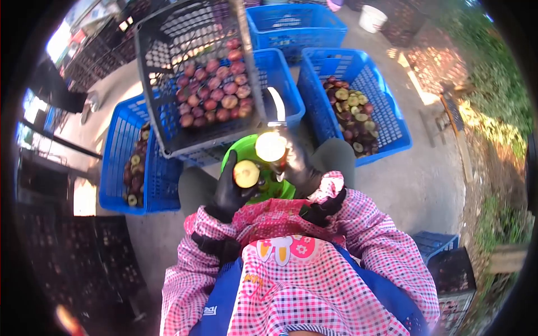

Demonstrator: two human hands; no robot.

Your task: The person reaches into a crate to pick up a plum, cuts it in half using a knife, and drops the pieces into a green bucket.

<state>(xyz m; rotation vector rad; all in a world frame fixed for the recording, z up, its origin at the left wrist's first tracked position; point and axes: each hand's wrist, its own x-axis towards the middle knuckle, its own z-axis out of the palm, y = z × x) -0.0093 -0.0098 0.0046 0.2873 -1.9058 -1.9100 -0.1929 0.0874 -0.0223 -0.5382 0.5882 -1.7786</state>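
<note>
My left hand (228,187), in a black glove, is closed around a halved plum (246,174) with its pale yellow cut face turned up. My right hand (300,171), also gloved in black, grips a knife whose bright curved blade (276,105) points away from me. Against the right fingers sits another cut plum half (270,147), washed out by glare. The knife's handle is mostly hidden. Beneath both hands, between my knees, stands a bright green basin (242,147) with some dark pieces in it.
A tilted black crate (151,84) of whole plums (216,92) is ahead. Blue crates with cut plums stand at left (162,187) and right (392,126). More blue crates (297,33) and a white bucket (372,19) are behind. Dark stacked crates (84,263) stand at lower left.
</note>
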